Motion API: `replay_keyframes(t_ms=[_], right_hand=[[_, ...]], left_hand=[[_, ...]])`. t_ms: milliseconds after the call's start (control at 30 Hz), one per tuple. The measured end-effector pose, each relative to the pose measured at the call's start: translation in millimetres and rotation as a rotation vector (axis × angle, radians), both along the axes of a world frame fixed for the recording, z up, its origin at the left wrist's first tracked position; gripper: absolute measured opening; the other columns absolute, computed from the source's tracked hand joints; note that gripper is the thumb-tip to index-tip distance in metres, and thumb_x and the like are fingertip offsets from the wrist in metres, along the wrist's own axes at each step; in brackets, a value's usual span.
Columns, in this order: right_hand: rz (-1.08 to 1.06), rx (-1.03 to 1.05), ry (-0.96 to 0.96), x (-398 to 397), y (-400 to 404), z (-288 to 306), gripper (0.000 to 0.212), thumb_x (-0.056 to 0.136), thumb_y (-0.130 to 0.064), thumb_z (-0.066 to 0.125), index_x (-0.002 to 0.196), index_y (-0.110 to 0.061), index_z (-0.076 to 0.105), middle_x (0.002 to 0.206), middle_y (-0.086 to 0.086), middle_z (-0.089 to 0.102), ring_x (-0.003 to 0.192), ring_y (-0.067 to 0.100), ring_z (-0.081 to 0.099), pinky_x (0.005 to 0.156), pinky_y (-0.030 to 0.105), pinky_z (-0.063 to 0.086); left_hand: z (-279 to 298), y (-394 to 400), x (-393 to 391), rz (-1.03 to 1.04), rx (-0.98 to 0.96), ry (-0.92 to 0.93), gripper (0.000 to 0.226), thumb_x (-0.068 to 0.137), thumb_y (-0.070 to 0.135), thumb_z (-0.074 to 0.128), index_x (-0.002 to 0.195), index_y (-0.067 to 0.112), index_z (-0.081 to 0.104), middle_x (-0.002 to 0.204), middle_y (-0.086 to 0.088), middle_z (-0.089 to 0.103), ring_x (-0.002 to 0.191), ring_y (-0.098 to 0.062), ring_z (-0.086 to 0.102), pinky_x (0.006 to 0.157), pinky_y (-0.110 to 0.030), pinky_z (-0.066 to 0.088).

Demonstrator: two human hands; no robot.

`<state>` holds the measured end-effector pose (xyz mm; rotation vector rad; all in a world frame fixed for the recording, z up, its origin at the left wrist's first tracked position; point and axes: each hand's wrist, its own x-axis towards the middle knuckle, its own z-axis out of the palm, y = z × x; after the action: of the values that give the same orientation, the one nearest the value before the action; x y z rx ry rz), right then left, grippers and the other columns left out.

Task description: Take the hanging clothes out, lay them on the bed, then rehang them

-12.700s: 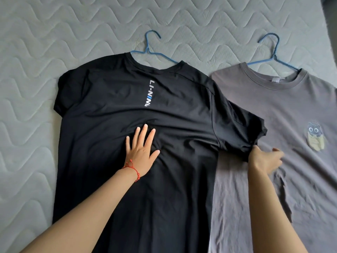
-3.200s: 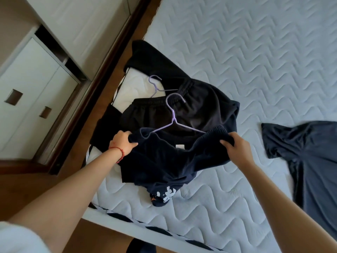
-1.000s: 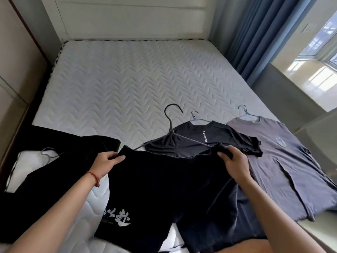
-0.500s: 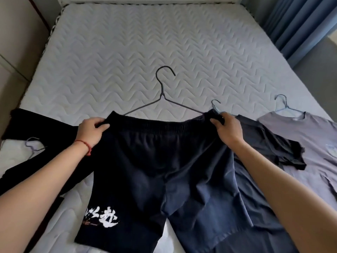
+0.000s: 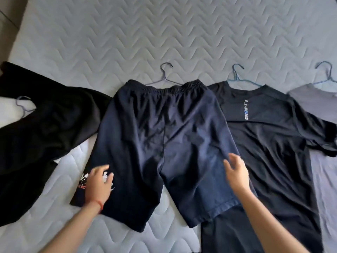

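Resting flat on the lower part of the shorts' left leg, the left hand (image 5: 99, 185) is seen with fingers spread and nothing grasped; its grip is released, and a red cord (image 5: 96, 203) is worn at the wrist. The white print (image 5: 83, 179) on that leg is partly covered by the hand.

The right hand (image 5: 237, 173) is seen at the outer edge of the shorts' right leg, fingers loosely parted, grip released, nothing held. Whether the cloth is touched cannot be told, the hand being blurred.

Items recorded, from the hands outward:

- Navy shorts (image 5: 160, 139): laid flat on the bed (image 5: 164, 30), waistband away from the person, legs spread. A thin wire hanger (image 5: 165, 77) is lodged in the waistband, hook lying on the mattress.
- Black T-shirt (image 5: 269, 143): laid just beside the shorts on the right, partly overlapped by the shorts' right leg; white lettering on the chest; a blue hanger (image 5: 237, 75) is seen at the neck.
- Grey T-shirt (image 5: 310, 99): at the far right edge, partly covered by the black T-shirt's sleeve, with its own hanger (image 5: 326, 73).
- Black garment (image 5: 42, 136): crumpled at the left, just beside the shorts, with a pale hanger hook (image 5: 22, 105) showing.
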<state>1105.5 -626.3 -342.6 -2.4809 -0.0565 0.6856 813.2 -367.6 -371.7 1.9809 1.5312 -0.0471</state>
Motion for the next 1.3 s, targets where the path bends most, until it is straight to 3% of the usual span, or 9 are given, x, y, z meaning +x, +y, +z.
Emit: replay_keyframes(t_ms=[167, 333, 500, 600, 667, 867, 1000, 1067, 1300], right_hand=[[-0.423, -0.137, 0.252, -74.3, -70.0, -24.7, 0.027, 0.088, -0.021, 0.056, 0.107, -0.003, 0.061, 0.106, 0.020, 0.065, 0.103, 0.035, 0.058, 0.091, 0.038, 0.040], [-0.764, 0.007, 0.630, -97.1, -68.6, -46.5, 0.023, 0.087, -0.018, 0.060, 0.076, 0.001, 0.056, 0.068, 0.012, 0.055, 0.061, 0.025, 0.055, 0.056, 0.033, 0.047], [-0.930, 0.120, 0.706, -97.5, -55.8, -56.0, 0.041, 0.078, -0.020, 0.074, 0.102, 0.006, 0.053, 0.079, 0.015, 0.051, 0.068, 0.026, 0.055, 0.080, 0.037, 0.053], [-0.925, 0.209, 0.755, -103.3, -57.0, -52.5, 0.035, 0.078, -0.016, 0.074, 0.102, -0.001, 0.053, 0.128, 0.024, 0.041, 0.092, 0.030, 0.061, 0.082, 0.037, 0.054], [-0.903, 0.251, 0.767, -109.1, -61.2, -51.2, 0.025, 0.079, -0.013, 0.072, 0.078, -0.009, 0.047, 0.073, 0.013, 0.048, 0.061, 0.018, 0.049, 0.060, 0.028, 0.052], [-0.887, 0.271, 0.777, -128.2, -72.9, -47.6, 0.030, 0.087, -0.010, 0.062, 0.067, -0.017, 0.041, 0.039, -0.003, 0.034, 0.032, 0.005, 0.034, 0.057, 0.027, 0.053], [-0.818, 0.345, 0.881, -137.1, -68.1, -41.6, 0.052, 0.087, -0.010, 0.064, 0.132, -0.002, 0.039, 0.092, 0.014, 0.056, 0.084, 0.024, 0.060, 0.092, 0.040, 0.051], [-0.731, 0.332, 0.933, -141.2, -63.5, -35.7, 0.047, 0.087, -0.010, 0.063, 0.128, 0.001, 0.043, 0.123, 0.019, 0.054, 0.111, 0.034, 0.056, 0.101, 0.043, 0.044], [-0.568, 0.198, 0.976, -143.8, -55.0, -32.3, 0.004, 0.091, 0.001, 0.051, 0.092, 0.002, 0.054, 0.062, 0.011, 0.069, 0.051, 0.016, 0.069, 0.050, 0.025, 0.055]], left_hand=[[-17.4, -78.0, -56.7, 0.582, -0.327, 0.172, 0.048, 0.079, 0.015, 0.068, 0.113, -0.014, 0.054, 0.114, -0.036, 0.056, 0.115, -0.048, 0.047, 0.099, -0.049, 0.038], [-32.2, -91.6, -42.8, 1.111, -0.680, -0.162, 0.036, 0.087, 0.028, 0.060, 0.092, -0.007, 0.052, 0.081, -0.014, 0.055, 0.088, -0.031, 0.056, 0.072, -0.040, 0.049], [-50.5, -81.4, -42.4, 1.208, -0.697, -0.225, 0.042, 0.083, 0.026, 0.065, 0.109, -0.003, 0.052, 0.089, -0.013, 0.061, 0.068, -0.029, 0.065, 0.067, -0.035, 0.045], [-57.4, -79.5, -47.2, 1.192, -0.768, -0.254, 0.045, 0.079, 0.025, 0.069, 0.113, 0.001, 0.051, 0.114, -0.016, 0.058, 0.080, -0.027, 0.060, 0.068, -0.034, 0.046], [-58.8, -86.6, -50.5, 1.186, -0.757, -0.264, 0.042, 0.077, 0.025, 0.071, 0.103, -0.003, 0.053, 0.108, -0.016, 0.059, 0.078, -0.028, 0.059, 0.070, -0.035, 0.048], [-48.4, -117.5, -50.2, 1.268, -0.638, -0.331, 0.036, 0.083, 0.020, 0.066, 0.106, -0.005, 0.054, 0.092, -0.011, 0.056, 0.102, -0.034, 0.054, 0.085, -0.042, 0.049], [-40.7, -143.1, -41.9, 1.287, -0.897, -0.495, 0.053, 0.090, 0.033, 0.054, 0.130, 0.001, 0.043, 0.099, -0.009, 0.057, 0.113, -0.029, 0.049, 0.098, -0.038, 0.038], [-35.1, -157.1, -36.4, 1.179, -0.995, -0.491, 0.047, 0.091, 0.032, 0.053, 0.127, 0.003, 0.045, 0.111, -0.010, 0.055, 0.108, -0.028, 0.052, 0.096, -0.036, 0.039], [-19.8, -164.3, -27.4, 1.019, -0.922, -0.391, 0.012, 0.093, 0.005, 0.049, 0.102, -0.001, 0.052, 0.077, -0.015, 0.064, 0.063, -0.025, 0.065, 0.068, -0.036, 0.054]])
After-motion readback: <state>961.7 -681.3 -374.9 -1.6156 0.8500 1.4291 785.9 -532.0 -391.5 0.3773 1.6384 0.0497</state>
